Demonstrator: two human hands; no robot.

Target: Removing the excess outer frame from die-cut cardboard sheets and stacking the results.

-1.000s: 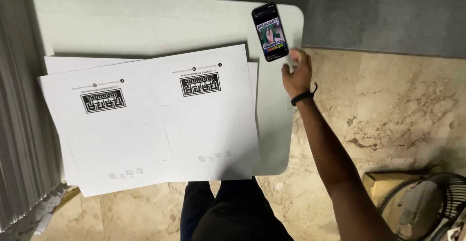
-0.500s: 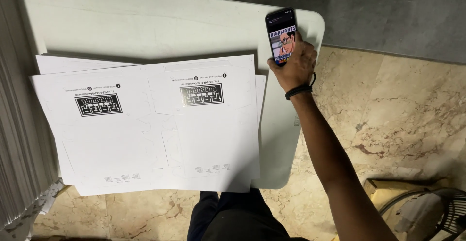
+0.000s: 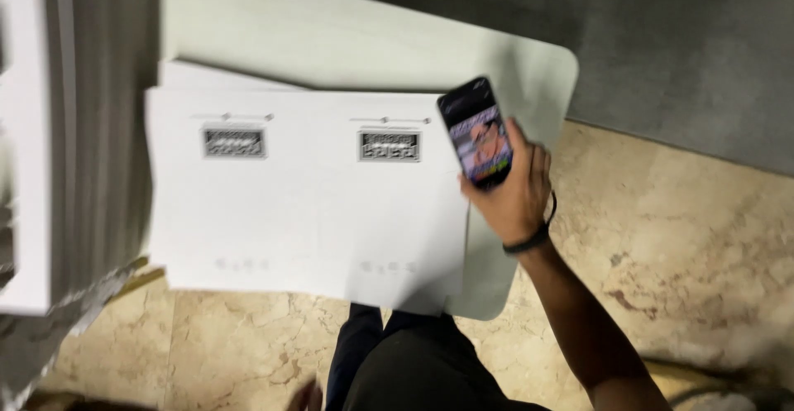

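Two white sheets [image 3: 306, 204] cover the pale table [image 3: 347, 43] (marble floor [image 3: 662, 229] below), right hand [image 3: 514, 192]'s grip holding a phone [image 3: 476, 132].

My right hand [image 3: 514, 192] is raised out in front of me, the forearm running up from the lower right of the view to the wrist. A thin black band [image 3: 529, 241] circles that wrist. Fingers are curled closed around a dark rectangular smartphone with a lit colourful screen [image 3: 477, 132], thumb side toward me, back of the hand partly up. The elbow is out of view. Of my left hand [image 3: 304, 396] only a blurred edge shows at the bottom, beside my dark-trousered legs; its pose cannot be read.
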